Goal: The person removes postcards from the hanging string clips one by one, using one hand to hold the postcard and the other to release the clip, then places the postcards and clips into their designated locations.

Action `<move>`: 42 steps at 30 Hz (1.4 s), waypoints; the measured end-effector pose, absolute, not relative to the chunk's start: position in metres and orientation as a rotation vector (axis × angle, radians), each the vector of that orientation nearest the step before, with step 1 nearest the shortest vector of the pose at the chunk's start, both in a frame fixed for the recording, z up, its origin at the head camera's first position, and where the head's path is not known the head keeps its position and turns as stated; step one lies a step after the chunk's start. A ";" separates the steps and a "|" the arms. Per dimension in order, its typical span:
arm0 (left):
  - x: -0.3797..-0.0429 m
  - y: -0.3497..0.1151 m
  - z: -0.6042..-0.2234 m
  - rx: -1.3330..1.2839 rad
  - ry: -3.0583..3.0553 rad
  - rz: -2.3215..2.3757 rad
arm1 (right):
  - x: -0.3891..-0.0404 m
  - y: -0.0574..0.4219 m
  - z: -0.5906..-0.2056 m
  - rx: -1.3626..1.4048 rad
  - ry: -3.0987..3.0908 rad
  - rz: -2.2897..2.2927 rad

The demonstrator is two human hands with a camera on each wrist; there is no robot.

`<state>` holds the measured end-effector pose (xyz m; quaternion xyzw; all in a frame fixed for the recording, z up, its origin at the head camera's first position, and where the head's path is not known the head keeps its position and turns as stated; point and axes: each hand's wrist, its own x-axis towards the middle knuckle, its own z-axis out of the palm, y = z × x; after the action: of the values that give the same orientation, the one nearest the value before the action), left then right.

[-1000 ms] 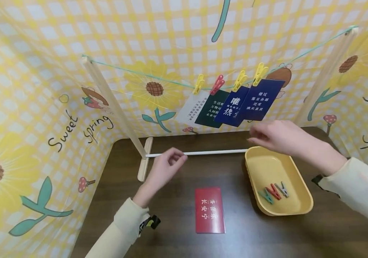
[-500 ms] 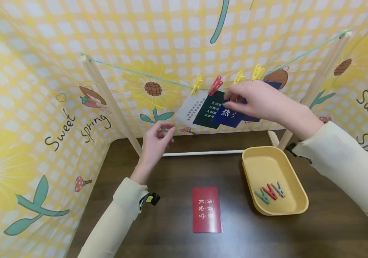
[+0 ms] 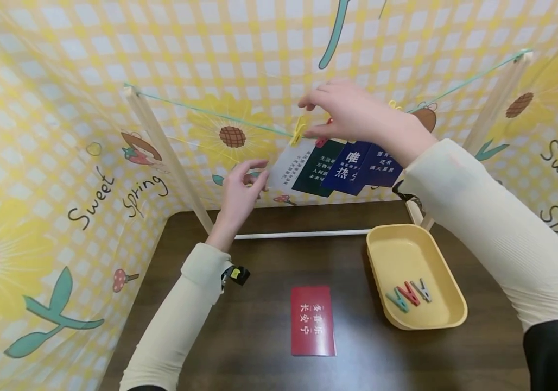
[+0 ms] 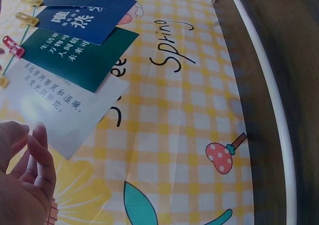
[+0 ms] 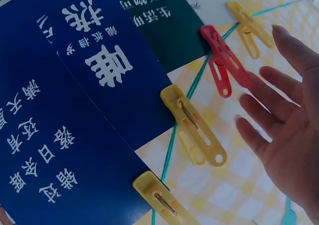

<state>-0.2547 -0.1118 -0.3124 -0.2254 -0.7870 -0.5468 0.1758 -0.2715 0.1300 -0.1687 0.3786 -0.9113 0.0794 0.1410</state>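
Four-sided cards hang from a green string: a white card [image 3: 291,165] at the left, then a dark green card [image 3: 320,168] and two blue cards [image 5: 55,100]. My right hand [image 3: 352,111] is up at the string, fingers spread and apart, its thumb close to the yellow clothespin [image 5: 249,28] on the white card. A red clothespin [image 5: 224,58] near its fingers holds the green card. Yellow clothespins [image 5: 194,127] hold the blue cards. Beside the white card's left edge, my left hand [image 3: 242,190] has loosely bent fingers; no grip on the card shows.
A yellow basket [image 3: 374,260] at the right holds a green, a red and a grey clothespin. A red card [image 3: 313,320] lies on the dark table [image 3: 240,326]. Wooden posts [image 3: 169,157] carry the string, with a white rod [image 3: 303,234] low between them.
My right hand has risen and moved left along the string, from above the basket to the leftmost clothespin. My left hand has risen towards the white card. Cards and clothespins stay hanging.
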 end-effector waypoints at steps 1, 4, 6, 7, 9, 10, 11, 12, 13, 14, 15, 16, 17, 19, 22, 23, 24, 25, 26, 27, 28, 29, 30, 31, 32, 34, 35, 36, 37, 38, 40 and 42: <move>-0.257 -0.112 -0.313 -0.643 -2.231 -1.542 | -0.273 0.129 -0.167 1.076 -2.687 0.238; -0.267 -0.112 -0.319 -0.653 -2.235 -1.527 | -0.279 0.126 -0.163 1.042 -2.818 0.298; -0.276 -0.113 -0.324 -0.650 -2.240 -1.531 | -0.283 0.125 -0.163 1.041 -2.854 0.356; -0.280 -0.113 -0.327 -0.647 -2.243 -1.541 | -0.284 0.124 -0.164 1.043 -2.863 0.382; -0.287 -0.113 -0.332 -0.640 -2.252 -1.562 | -0.287 0.124 -0.165 1.056 -2.866 0.430; -0.288 -0.113 -0.334 -0.637 -2.258 -1.569 | -0.289 0.124 -0.166 1.060 -2.864 0.450; -0.289 -0.112 -0.334 -0.637 -2.261 -1.573 | -0.290 0.124 -0.167 1.056 -2.866 0.469; -0.290 -0.112 -0.334 -0.634 -2.266 -1.573 | -0.292 0.124 -0.167 1.052 -2.867 0.489; -0.290 -0.112 -0.334 -0.631 -2.271 -1.570 | -0.293 0.124 -0.168 1.049 -2.869 0.507; -0.290 -0.111 -0.334 -0.628 -2.276 -1.566 | -0.294 0.124 -0.168 1.045 -2.870 0.524; -0.290 -0.111 -0.334 -0.626 -2.278 -1.564 | -0.295 0.124 -0.169 1.038 -2.870 0.544; -0.290 -0.110 -0.333 -0.624 -2.280 -1.562 | -0.296 0.124 -0.170 1.031 -2.870 0.560; -0.290 -0.110 -0.333 -0.624 -2.283 -1.556 | -0.297 0.124 -0.170 1.025 -2.867 0.575; -0.288 -0.110 -0.332 -0.623 -2.293 -1.541 | -0.297 0.124 -0.171 1.016 -2.865 0.594; -0.286 -0.110 -0.331 -0.623 -2.303 -1.516 | -0.297 0.124 -0.172 0.995 -2.867 0.610; -0.285 -0.110 -0.331 -0.622 -2.305 -1.507 | -0.297 0.124 -0.173 0.992 -2.868 0.618; -0.285 -0.110 -0.331 -0.621 -2.305 -1.502 | -0.297 0.124 -0.173 0.990 -2.869 0.624; -0.285 -0.110 -0.331 -0.620 -2.305 -1.496 | -0.296 0.124 -0.174 0.989 -2.868 0.627; -0.284 -0.110 -0.331 -0.623 -2.301 -1.496 | -0.296 0.124 -0.174 0.989 -2.865 0.630; -0.284 -0.110 -0.331 -0.623 -2.299 -1.495 | -0.296 0.124 -0.175 0.995 -2.857 0.633; -0.285 -0.110 -0.331 -0.625 -2.294 -1.495 | -0.296 0.124 -0.175 1.000 -2.847 0.634; -0.285 -0.110 -0.332 -0.625 -2.288 -1.494 | -0.296 0.124 -0.176 1.006 -2.835 0.636; -0.285 -0.110 -0.332 -0.626 -2.278 -1.491 | -0.296 0.124 -0.176 1.015 -2.821 0.632; -0.285 -0.109 -0.332 -0.624 -2.269 -1.484 | -0.296 0.124 -0.176 1.022 -2.806 0.631; -0.285 -0.109 -0.332 -0.623 -2.258 -1.478 | -0.296 0.125 -0.177 1.030 -2.789 0.635; -0.285 -0.109 -0.332 -0.619 -2.239 -1.461 | -0.296 0.125 -0.178 1.043 -2.762 0.637; -0.285 -0.109 -0.332 -0.617 -2.230 -1.452 | -0.295 0.126 -0.178 1.049 -2.751 0.637; -0.285 -0.109 -0.332 -0.618 -2.222 -1.439 | -0.295 0.126 -0.179 1.054 -2.741 0.638; -0.285 -0.109 -0.333 -0.618 -2.217 -1.429 | -0.295 0.127 -0.179 1.056 -2.731 0.638; -0.285 -0.110 -0.333 -0.624 -2.211 -1.427 | -0.295 0.127 -0.179 1.059 -2.722 0.630; -0.285 -0.110 -0.333 -0.629 -2.203 -1.417 | -0.294 0.127 -0.180 1.064 -2.705 0.615; -0.286 -0.111 -0.333 -0.635 -2.196 -1.407 | -0.293 0.128 -0.180 1.068 -2.685 0.611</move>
<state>-0.2861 -0.1107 -0.3326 -0.2303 -0.7969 -0.5105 0.2267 -0.2930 0.1277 -0.1804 0.3600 -0.9051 0.2059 0.0941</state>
